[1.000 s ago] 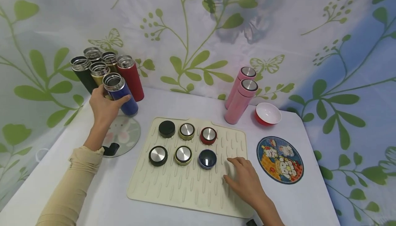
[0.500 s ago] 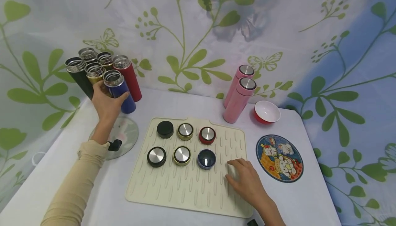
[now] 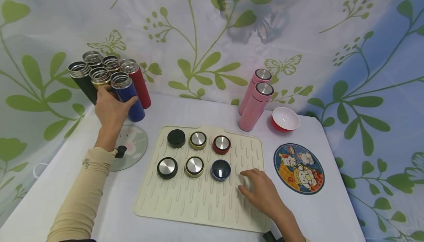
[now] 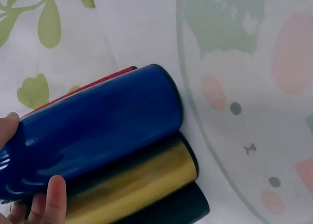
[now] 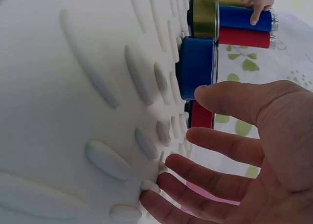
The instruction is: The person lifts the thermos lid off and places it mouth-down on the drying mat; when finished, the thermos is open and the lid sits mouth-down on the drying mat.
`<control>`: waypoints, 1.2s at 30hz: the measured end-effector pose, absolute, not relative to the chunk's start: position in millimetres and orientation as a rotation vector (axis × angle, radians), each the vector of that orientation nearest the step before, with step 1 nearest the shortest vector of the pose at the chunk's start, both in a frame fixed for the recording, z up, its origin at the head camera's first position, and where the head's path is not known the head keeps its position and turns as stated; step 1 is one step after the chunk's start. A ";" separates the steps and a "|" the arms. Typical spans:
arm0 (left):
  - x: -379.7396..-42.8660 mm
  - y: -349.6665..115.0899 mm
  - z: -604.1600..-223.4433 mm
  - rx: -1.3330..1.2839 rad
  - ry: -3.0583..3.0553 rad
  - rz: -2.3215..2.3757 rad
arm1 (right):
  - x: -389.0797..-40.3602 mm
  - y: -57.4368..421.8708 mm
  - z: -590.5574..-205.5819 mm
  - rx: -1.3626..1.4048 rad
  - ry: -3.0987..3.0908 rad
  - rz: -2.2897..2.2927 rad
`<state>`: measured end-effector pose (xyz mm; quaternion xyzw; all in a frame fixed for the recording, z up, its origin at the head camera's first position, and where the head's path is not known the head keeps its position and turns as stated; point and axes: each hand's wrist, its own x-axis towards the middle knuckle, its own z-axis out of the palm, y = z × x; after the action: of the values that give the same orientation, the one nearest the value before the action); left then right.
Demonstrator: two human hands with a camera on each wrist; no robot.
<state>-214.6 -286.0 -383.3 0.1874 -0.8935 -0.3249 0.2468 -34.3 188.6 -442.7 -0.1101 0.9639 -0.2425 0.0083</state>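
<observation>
My left hand point(image 3: 110, 111) is around the upper part of a lidless blue thermos flask point(image 3: 129, 100) standing at the back left. Its thumb lies along the near side; the other fingers point(image 4: 56, 197) are spread on the far side, toward a gold flask point(image 4: 146, 182). A red flask point(image 3: 140, 83) and a dark green flask point(image 3: 82, 81) stand close by, mouths bare. Above the ribbed cream mat point(image 3: 179, 201), my right hand point(image 3: 261, 192) has its fingers spread, holding nothing. It is nearest the blue lid point(image 3: 221, 170). Several other lids, including a red lid point(image 3: 221, 144), sit on the mat.
Two pink flasks point(image 3: 255, 105) with lids stand at the back right, beside a red and white bowl point(image 3: 285, 119). A round cartoon mat point(image 3: 299, 168) lies at the right. A pale round mat point(image 3: 135, 146) lies under the left forearm. A patterned cloth backdrop point(image 3: 205, 32) rises behind.
The blue flask's mouth has shifted back toward the other flasks. The left fingers have spread wider, away from its side. My right hand has barely moved.
</observation>
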 end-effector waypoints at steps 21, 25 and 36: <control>-209.7 -294.0 -381.8 0.514 -2.518 -0.963 | -38.4 182.1 -445.5 -0.401 3.006 -0.674; -207.3 -294.4 -382.1 0.515 -2.531 -0.962 | -39.0 181.1 -442.6 -0.406 2.985 -0.668; -183.5 -295.5 -375.5 0.483 -2.621 -0.969 | -49.1 187.2 -430.7 -0.345 2.907 -0.732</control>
<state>-183.5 -295.5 -375.5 0.1683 -0.9134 -0.3378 0.1523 -49.1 187.2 -430.7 -0.1141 0.9615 -0.2422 0.0621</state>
